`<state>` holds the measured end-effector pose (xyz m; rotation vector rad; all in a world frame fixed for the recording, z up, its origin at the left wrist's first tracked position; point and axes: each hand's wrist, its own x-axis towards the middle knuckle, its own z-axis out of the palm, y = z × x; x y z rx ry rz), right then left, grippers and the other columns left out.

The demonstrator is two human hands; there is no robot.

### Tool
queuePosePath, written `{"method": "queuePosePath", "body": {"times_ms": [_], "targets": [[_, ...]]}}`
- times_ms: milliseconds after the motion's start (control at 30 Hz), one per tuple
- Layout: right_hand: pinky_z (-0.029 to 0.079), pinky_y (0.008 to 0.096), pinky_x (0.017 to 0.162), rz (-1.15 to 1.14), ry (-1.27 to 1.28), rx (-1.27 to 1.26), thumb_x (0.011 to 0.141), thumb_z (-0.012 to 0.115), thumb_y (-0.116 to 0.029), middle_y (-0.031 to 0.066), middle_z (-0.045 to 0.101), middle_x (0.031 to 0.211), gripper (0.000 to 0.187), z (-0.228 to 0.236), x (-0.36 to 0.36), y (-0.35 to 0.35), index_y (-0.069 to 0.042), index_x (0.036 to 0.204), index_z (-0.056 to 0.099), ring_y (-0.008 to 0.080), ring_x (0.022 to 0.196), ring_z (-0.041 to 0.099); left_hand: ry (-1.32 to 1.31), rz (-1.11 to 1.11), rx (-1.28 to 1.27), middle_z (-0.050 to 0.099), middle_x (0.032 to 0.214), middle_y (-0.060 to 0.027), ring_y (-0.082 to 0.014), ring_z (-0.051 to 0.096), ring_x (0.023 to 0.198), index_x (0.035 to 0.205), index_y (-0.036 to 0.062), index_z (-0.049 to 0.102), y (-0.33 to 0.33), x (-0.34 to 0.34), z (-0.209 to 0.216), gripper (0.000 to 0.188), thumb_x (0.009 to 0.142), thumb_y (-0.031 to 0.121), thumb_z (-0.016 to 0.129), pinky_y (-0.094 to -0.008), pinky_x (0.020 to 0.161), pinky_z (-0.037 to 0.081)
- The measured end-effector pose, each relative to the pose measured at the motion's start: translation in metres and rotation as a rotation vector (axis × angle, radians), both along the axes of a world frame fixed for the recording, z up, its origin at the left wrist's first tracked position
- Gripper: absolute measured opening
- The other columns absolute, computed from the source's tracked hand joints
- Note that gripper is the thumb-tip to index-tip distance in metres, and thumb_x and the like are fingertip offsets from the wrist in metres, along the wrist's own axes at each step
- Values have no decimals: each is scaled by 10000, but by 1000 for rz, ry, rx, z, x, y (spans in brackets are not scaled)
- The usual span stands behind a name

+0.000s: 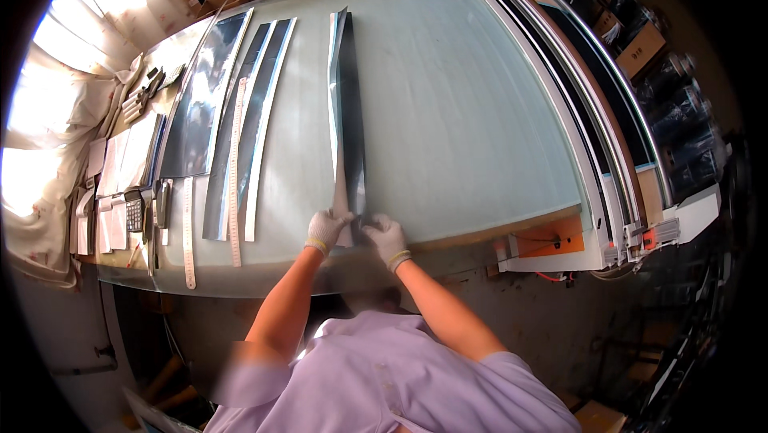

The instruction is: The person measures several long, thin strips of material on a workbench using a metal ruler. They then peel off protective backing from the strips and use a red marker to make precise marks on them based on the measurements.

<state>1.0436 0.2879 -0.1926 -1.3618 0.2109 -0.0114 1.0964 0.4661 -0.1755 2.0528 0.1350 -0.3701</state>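
Observation:
A long strip of dark glossy film [350, 105] with a pale backing lies lengthwise across the pale green glass tabletop [456, 113], its layers partly parted and curled. At its near end my left hand [326, 230], in a white knitted glove, is closed on the pale edge. My right hand [387, 238], gloved alike, pinches the dark side at the same end, fingertips bent inward. The two hands are a short way apart, with the strip's end between them. What lies right under the fingertips is partly hidden.
To the left lie more film strips [268, 113], a long ruler [237, 169], a second ruler [189, 229] and a wide dark film sheet [200, 105]. A calculator [134, 210] and papers sit at the left edge. A long roller machine [592, 105] borders the table's right side.

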Motion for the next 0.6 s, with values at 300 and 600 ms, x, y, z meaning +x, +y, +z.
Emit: {"method": "queuePosePath", "body": {"times_ms": [300,600], "targets": [[531,317,888,175,46,-192,976,655,-155,131,745,1045,299,14,5,-11,57,1185,686,183,980,674,-168,-59,137,714,1042,-224,-378,716,913,1143,26,708,-15,-24,12,499,945,480,655,-448,851,563],[524,298,828,198,55,-124,1003,661,-225,72,730,948,292,-6,9,-14,41,1108,716,124,897,638,-61,-141,120,670,1135,-195,-332,707,994,1253,60,664,-17,-23,31,580,877,494,741,-447,889,561]]}}
